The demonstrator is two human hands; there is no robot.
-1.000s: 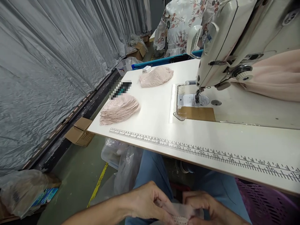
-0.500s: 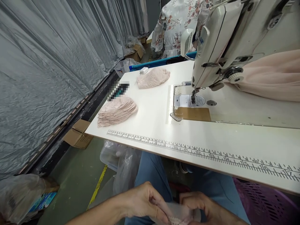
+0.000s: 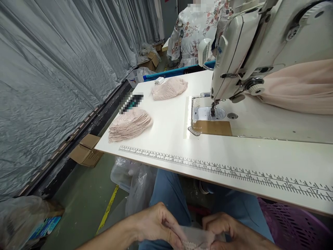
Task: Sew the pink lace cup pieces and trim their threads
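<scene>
Both my hands are low over my lap, below the table's front edge. My left hand (image 3: 158,225) pinches the left end of a small pale pink lace piece (image 3: 194,239) with a sheer part. My right hand (image 3: 229,231) pinches its right end. The bottom of the view cuts off most of the piece. On the white sewing table (image 3: 234,152) lie two stacks of pink lace pieces, a near stack (image 3: 129,124) and a far stack (image 3: 169,88). The sewing machine (image 3: 249,45) stands at the right.
Pink fabric (image 3: 299,86) is draped under the machine's arm. A printed ruler (image 3: 221,172) runs along the table's front edge. A purple basket (image 3: 296,225) sits at my right, plastic bags (image 3: 135,180) and cardboard boxes (image 3: 85,151) at the left. A person in a floral top (image 3: 192,31) stands beyond the table.
My fingers have shifted slightly on the lace piece, which now sits a little lower in view. The camera has drifted slightly; nothing on the table moved.
</scene>
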